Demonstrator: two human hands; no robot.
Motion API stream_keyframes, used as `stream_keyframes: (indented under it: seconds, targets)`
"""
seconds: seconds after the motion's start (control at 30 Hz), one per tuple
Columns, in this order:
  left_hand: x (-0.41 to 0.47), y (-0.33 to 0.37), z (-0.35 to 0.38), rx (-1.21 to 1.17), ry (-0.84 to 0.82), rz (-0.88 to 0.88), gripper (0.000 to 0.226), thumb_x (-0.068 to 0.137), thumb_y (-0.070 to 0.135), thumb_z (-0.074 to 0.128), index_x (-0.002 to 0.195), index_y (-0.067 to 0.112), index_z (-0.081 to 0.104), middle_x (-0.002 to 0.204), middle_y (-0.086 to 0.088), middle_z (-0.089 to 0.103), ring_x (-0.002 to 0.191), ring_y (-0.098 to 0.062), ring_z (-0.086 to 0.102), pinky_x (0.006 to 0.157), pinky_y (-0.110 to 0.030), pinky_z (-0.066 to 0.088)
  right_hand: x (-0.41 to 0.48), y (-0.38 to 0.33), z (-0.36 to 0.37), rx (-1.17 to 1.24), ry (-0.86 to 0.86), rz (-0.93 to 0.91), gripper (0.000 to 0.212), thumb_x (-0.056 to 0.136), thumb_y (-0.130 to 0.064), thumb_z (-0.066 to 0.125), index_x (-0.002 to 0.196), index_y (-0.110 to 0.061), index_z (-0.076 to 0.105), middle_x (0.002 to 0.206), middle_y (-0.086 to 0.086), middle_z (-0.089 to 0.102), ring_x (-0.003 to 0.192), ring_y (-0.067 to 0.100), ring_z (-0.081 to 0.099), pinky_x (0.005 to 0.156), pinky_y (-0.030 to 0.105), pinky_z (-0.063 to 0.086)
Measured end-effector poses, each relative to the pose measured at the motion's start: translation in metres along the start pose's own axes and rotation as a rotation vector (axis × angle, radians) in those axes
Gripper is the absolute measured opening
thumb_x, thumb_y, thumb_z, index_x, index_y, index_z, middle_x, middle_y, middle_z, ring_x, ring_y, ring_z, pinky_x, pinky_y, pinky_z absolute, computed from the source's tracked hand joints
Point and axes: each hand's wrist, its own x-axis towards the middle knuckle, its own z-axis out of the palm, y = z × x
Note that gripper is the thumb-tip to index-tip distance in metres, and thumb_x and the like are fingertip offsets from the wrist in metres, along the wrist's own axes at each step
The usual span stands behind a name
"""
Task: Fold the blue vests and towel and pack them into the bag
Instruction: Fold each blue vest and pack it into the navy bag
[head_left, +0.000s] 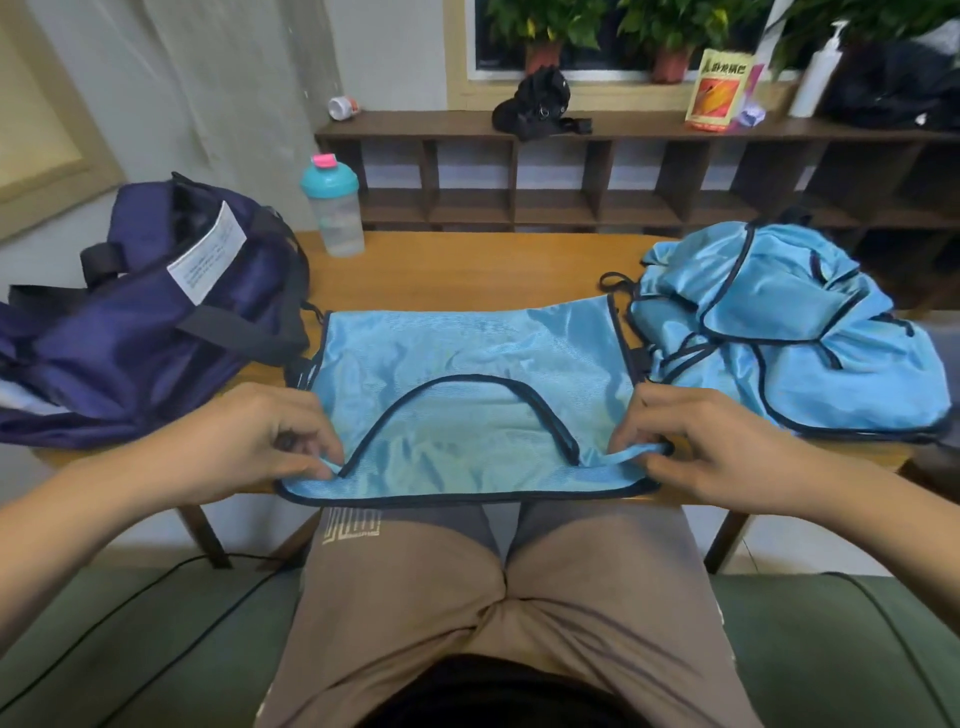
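Hands: left (260, 441) and right (711, 447) each pinch 1 shoulder strap of vest (467, 374), spread flat mid-table (467, 265). Bag (156, 322) open at left, crumpled vest pile (795, 332) at right, shaker (335, 208) behind

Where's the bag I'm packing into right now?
In the head view, the navy bag lies on the left end of the wooden table, just left of the spread vest, with the shaker bottle behind its right side.
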Motion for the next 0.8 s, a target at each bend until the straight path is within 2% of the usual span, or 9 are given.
stream_keyframes:
  seconds: [0.17, 0.27, 0.33, 0.4, 0.5, 0.57, 0.63, 0.73, 0.8]
  targets:
    - [-0.005, -0.003, 0.002, -0.069, -0.046, -0.072, 0.021, 0.076, 0.028, 0.094, 0.09, 0.038, 0.082, 0.084, 0.013, 0.072, 0.072, -0.013, 0.066, 0.064, -0.017, 0.049, -0.005, 0.001, 0.004, 0.034, -0.04, 0.021, 0.037, 0.085, -0.001, 0.071, 0.107, -0.032, 0.075, 0.098, -0.013, 0.057, 0.092, 0.011, 0.061, 0.077, 0.02, 0.045]
    - [-0.006, 0.001, 0.0, -0.113, -0.122, -0.175, 0.02, 0.076, 0.043, 0.091, 0.092, 0.038, 0.08, 0.085, 0.012, 0.074, 0.077, -0.015, 0.068, 0.066, -0.019, 0.05, -0.006, 0.004, 0.01, 0.019, -0.116, 0.037, 0.033, 0.087, -0.015, 0.073, 0.108, -0.039, 0.072, 0.099, -0.012, 0.057, 0.093, 0.013, 0.062, 0.077, 0.028, 0.05]
    - [-0.004, 0.003, -0.003, -0.102, -0.143, -0.212, 0.015, 0.083, 0.045, 0.085, 0.09, 0.033, 0.079, 0.082, 0.011, 0.075, 0.076, -0.013, 0.069, 0.068, -0.022, 0.052, -0.005, 0.005, 0.012, 0.023, -0.117, 0.039, 0.027, 0.09, -0.021, 0.072, 0.109, -0.039, 0.071, 0.099, -0.014, 0.059, 0.093, 0.013, 0.062, 0.078, 0.027, 0.05]
    - [0.001, 0.004, -0.006, -0.057, -0.1, -0.231, 0.009, 0.094, 0.039, 0.077, 0.089, 0.031, 0.076, 0.079, 0.01, 0.075, 0.073, -0.011, 0.069, 0.072, -0.03, 0.056, 0.001, 0.005, 0.011, 0.027, -0.071, 0.031, 0.019, 0.095, -0.022, 0.072, 0.108, -0.035, 0.071, 0.099, -0.015, 0.061, 0.093, 0.013, 0.064, 0.079, 0.024, 0.049]
    - [0.017, -0.006, -0.006, 0.022, 0.111, -0.23, 0.009, 0.1, 0.03, 0.07, 0.092, 0.032, 0.072, 0.087, 0.012, 0.073, 0.08, -0.01, 0.068, 0.079, -0.037, 0.056, 0.018, 0.005, 0.011, -0.012, 0.037, 0.018, 0.006, 0.102, -0.033, 0.069, 0.108, -0.032, 0.07, 0.103, -0.016, 0.062, 0.1, 0.009, 0.064, 0.087, 0.025, 0.049]
    - [0.033, -0.014, -0.002, 0.041, 0.206, -0.201, 0.005, 0.101, 0.028, 0.068, 0.1, 0.033, 0.07, 0.099, 0.012, 0.069, 0.092, -0.008, 0.066, 0.082, -0.029, 0.052, 0.034, 0.009, 0.015, -0.044, 0.074, 0.05, 0.02, 0.105, -0.044, 0.06, 0.119, -0.032, 0.068, 0.112, -0.019, 0.06, 0.109, 0.003, 0.061, 0.094, 0.019, 0.045]
    - [0.051, -0.021, 0.006, 0.078, 0.241, -0.19, 0.016, 0.102, 0.028, 0.065, 0.117, 0.033, 0.066, 0.114, 0.017, 0.06, 0.102, -0.004, 0.061, 0.085, -0.021, 0.046, 0.053, 0.017, 0.021, -0.099, 0.097, 0.087, 0.037, 0.107, -0.051, 0.053, 0.134, -0.029, 0.063, 0.128, -0.015, 0.059, 0.122, 0.002, 0.055, 0.105, 0.02, 0.041]
    - [0.079, -0.026, 0.022, 0.09, 0.254, -0.209, 0.036, 0.105, 0.026, 0.062, 0.141, 0.024, 0.056, 0.141, 0.012, 0.05, 0.102, 0.002, 0.052, 0.092, -0.021, 0.037, 0.083, 0.03, 0.029, -0.136, 0.106, 0.165, 0.058, 0.108, -0.058, 0.04, 0.155, -0.026, 0.048, 0.157, -0.005, 0.048, 0.146, 0.015, 0.043, 0.123, 0.038, 0.034]
    - [0.097, -0.029, 0.033, 0.089, 0.249, -0.23, 0.046, 0.108, 0.028, 0.058, 0.152, 0.022, 0.047, 0.157, 0.007, 0.042, 0.126, -0.005, 0.052, 0.106, -0.024, 0.036, 0.1, 0.037, 0.035, -0.138, 0.13, 0.233, 0.063, 0.109, -0.06, 0.035, 0.163, -0.027, 0.037, 0.17, -0.002, 0.033, 0.157, 0.02, 0.029, 0.128, 0.046, 0.026]
